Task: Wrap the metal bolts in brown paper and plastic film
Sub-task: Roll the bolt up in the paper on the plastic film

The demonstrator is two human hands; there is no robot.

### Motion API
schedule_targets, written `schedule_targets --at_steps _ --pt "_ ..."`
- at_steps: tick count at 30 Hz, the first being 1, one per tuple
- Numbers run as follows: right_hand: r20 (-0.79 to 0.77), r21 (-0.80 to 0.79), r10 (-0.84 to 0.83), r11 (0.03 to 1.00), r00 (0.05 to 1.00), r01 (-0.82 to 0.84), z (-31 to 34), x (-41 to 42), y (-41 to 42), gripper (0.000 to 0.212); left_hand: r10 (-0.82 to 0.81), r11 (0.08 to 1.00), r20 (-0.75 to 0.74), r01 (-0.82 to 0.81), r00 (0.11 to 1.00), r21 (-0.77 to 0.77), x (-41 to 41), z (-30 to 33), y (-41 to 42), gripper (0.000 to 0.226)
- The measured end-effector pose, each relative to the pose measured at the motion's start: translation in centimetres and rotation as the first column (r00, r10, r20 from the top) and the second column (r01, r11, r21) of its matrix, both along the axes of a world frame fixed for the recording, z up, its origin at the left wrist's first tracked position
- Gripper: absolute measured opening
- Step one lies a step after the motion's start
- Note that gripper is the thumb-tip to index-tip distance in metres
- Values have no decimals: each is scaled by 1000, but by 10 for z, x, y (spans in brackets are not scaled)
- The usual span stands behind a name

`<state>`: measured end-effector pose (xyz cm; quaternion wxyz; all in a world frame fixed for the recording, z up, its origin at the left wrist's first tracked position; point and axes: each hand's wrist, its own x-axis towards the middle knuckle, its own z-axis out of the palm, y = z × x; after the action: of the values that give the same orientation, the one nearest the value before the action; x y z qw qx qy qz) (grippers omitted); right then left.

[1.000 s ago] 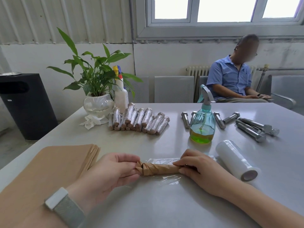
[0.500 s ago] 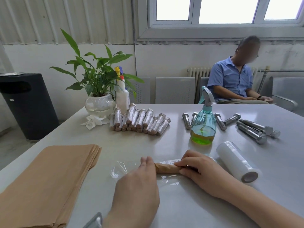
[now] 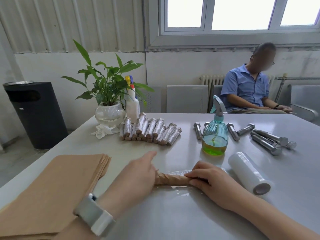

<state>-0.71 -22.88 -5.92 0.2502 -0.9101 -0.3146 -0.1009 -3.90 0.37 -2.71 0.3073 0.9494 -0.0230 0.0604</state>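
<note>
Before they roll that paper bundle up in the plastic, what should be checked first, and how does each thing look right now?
1. Paper-wrapped bolt lies on the film sheet: ok.
2. Both ends held: right hand grips one end, left hand rests at the twisted end: ok.
3. Paper fully covers the metal: cannot tell, the hands hide both ends.
4. Film lying flat, without creases: not ok, it looks crinkled near the bundle.
5. Film roll close by for more: ok.
6. Bare bolts left to wrap: ok, several lie beyond the roll.
</note>
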Motion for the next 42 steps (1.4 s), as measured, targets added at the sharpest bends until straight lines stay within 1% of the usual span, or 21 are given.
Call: schedule_targets --at_steps 1,2,3,5,6,7,8,10,13,15,17,18,20,22,24,26,28,30,33,37,42 --pt "1 -2 2 1000 1000 -2 0 -1 0 23 48 968 -54 -60 997 -245 4 6 16 30" --pt "3 -5 2 1000 1000 -2 -1 -1 0 23 99 938 -69 -117 993 -325 9 9 31 22" --pt "4 -10 0 1000 1000 0 -1 -1 0 24 155 948 -48 -163 987 -273 17 7 47 17" --pt "2 -21 0 1000 1000 0 -1 -1 0 24 240 971 -10 -240 971 -8 33 1 72 12" --pt "0 -22 1 1000 1000 -1 -1 -1 0 24 274 954 -41 -266 961 135 39 -4 79 19" --pt "0 -24 0 1000 1000 0 -1 -1 0 24 300 934 -90 -273 950 231 44 -8 81 32" --pt "1 -28 -2 1000 1000 2 -1 -1 0 24 313 920 -122 -268 942 286 47 -12 80 46" --pt "2 -35 -2 999 1000 2 -1 0 -1 23 314 904 -137 -252 939 344 48 -15 72 62" --pt "-3 -34 0 999 1000 0 -2 0 -1 23 293 924 -148 -240 945 299 48 -18 60 74" --pt "-1 -34 2 999 1000 -2 -2 1 -1 23 278 929 -143 -228 950 292 48 -20 60 65" --pt "-1 -40 6 999 1000 -6 -2 1 -1 23 240 939 -123 -198 963 282 47 -23 63 44" --pt "-4 -39 8 999 1000 -8 -1 2 -1 24 223 948 -109 -190 969 254 46 -25 66 35" --pt "-6 -40 10 999 1000 -10 0 3 -1 25 208 966 -70 -193 976 170 45 -26 69 26" --pt "-7 -45 13 999 1000 -13 1 4 -1 25 222 973 -18 -220 975 71 43 -27 70 26" --pt "-9 -51 13 999 1000 -14 3 5 -3 26 236 971 -5 -236 972 -35 42 -26 71 27" --pt "-15 -55 7 998 1000 -7 3 5 -6 26 249 964 -19 -250 968 -88 41 -26 70 26" --pt "-26 -57 1 998 1000 -2 3 6 -8 26 254 962 -11 -253 967 -97 41 -26 70 25" --pt "-33 -66 -2 998 999 -1 3 6 -9 26 255 947 -25 -255 967 -194 42 -25 68 25" --pt "-43 -70 -4 998 999 1 3 6 -10 27 252 868 -107 -274 962 -414 45 -21 66 25" --pt "-45 -73 -12 997 999 9 2 7 -12 27 211 765 -159 -264 964 -587 48 -8 59 22" --pt "-37 -68 -4 998 999 2 1 6 -10 27 7 623 -228 -182 974 -761 49 11 41 20"
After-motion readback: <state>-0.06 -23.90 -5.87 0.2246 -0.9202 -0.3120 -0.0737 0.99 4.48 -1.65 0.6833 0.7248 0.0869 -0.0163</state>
